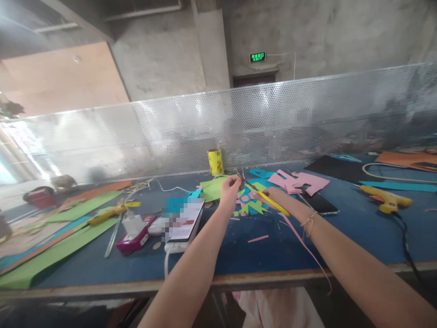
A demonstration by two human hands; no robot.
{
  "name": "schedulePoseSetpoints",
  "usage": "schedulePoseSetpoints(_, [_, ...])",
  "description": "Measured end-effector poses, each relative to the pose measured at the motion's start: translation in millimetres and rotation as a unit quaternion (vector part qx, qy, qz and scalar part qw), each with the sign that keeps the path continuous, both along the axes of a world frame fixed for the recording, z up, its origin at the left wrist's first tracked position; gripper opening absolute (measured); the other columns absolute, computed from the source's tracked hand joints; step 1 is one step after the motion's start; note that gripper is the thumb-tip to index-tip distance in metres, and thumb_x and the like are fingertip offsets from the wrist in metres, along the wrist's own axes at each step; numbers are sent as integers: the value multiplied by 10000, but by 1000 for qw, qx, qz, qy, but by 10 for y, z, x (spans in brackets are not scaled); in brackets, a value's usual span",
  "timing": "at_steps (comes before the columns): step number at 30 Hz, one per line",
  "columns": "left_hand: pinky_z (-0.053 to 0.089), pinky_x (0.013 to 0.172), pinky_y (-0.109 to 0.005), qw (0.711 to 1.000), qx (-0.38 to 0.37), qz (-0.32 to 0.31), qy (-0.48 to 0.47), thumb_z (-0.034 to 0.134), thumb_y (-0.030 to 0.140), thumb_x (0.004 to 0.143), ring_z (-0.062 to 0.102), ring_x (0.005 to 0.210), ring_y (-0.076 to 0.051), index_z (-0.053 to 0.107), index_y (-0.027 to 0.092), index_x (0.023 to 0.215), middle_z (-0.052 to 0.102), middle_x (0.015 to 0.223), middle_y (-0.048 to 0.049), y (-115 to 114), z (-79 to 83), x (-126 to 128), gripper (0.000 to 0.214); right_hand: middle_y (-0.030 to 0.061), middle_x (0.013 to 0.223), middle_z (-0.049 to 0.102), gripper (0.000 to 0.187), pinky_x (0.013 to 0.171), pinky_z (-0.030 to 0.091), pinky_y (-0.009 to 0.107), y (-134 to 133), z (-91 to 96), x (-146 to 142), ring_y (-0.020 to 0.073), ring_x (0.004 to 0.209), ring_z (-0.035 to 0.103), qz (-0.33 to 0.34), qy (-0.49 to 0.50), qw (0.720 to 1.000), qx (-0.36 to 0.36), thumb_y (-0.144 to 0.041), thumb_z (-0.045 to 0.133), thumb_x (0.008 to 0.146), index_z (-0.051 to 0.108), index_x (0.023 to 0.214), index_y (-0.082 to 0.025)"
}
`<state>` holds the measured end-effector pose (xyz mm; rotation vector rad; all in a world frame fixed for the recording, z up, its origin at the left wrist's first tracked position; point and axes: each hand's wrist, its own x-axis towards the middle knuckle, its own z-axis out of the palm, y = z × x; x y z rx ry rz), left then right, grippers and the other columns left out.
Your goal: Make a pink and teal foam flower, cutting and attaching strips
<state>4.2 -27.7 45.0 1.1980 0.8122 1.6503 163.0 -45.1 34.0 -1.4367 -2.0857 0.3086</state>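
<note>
My left hand (230, 189) reaches out over the blue table (341, 237), its fingers pinched shut on a small scrap I cannot make out. Just to its right, my right hand (264, 195) grips yellow-handled scissors (275, 206), whose dark blades point up and left toward the left fingertips. A long thin pink paper strip (300, 241) trails from the right hand along my forearm and hangs over the table's front edge. Beneath both hands lies a heap of green, blue and pink paper offcuts (252, 207).
A phone (186, 218) rests on a white power bank, beside a white charger (133, 224). Yellow glue guns lie at right (387, 200) and left (109, 213). Also present: a yellow can (215, 161), pink cutouts (302, 181), a black phone (321, 203), green sheets (58, 253) and a perforated metal screen (273, 123).
</note>
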Motion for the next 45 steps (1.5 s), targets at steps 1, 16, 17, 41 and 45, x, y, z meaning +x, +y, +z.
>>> schedulePoseSetpoints(1, [414, 580, -216, 1000, 0, 4, 8, 595, 207, 608, 501, 528, -67, 554, 135, 641, 531, 541, 24, 3, 0, 3, 89, 14, 459, 461, 467, 476, 297, 249, 7, 3, 2, 136, 486, 438, -5, -20, 1000, -7, -579, 425, 732, 580, 527, -190])
schedulePoseSetpoints(16, [421, 609, -210, 998, -38, -43, -38, 662, 268, 571, 492, 542, -57, 553, 131, 635, 519, 559, 25, 29, -31, 47, 186, 13, 492, 463, 559, 448, 329, 239, -153, 153, -70, 122, 456, 436, -3, -43, 997, -66, -608, 300, 784, 583, 636, -148])
schedulePoseSetpoints(17, [420, 610, -209, 997, -38, -49, -43, 671, 284, 566, 490, 540, -55, 552, 130, 637, 516, 556, 26, 18, -31, 54, 208, 8, 484, 457, 571, 435, 332, 234, -156, 148, -77, 116, 439, 429, 1, -28, 997, -76, -614, 283, 788, 586, 659, -147])
schedulePoseSetpoints(41, [407, 593, -202, 999, -3, 3, 34, 661, 375, 601, 489, 579, -61, 549, 147, 700, 537, 625, 22, -30, -35, 72, 273, -91, 398, 316, 515, 291, 263, 188, -244, 155, -142, 49, 279, 288, 72, 247, 931, -259, -655, 308, 768, 474, 711, -172])
schedulePoseSetpoints(45, [438, 646, -226, 999, 4, 11, 48, 658, 314, 606, 548, 686, -99, 572, 147, 746, 602, 745, -28, -58, -41, 100, 234, -95, 400, 311, 518, 282, 265, 186, -235, 127, -136, 46, 275, 279, 93, 261, 923, -267, -662, 310, 765, 471, 710, -173])
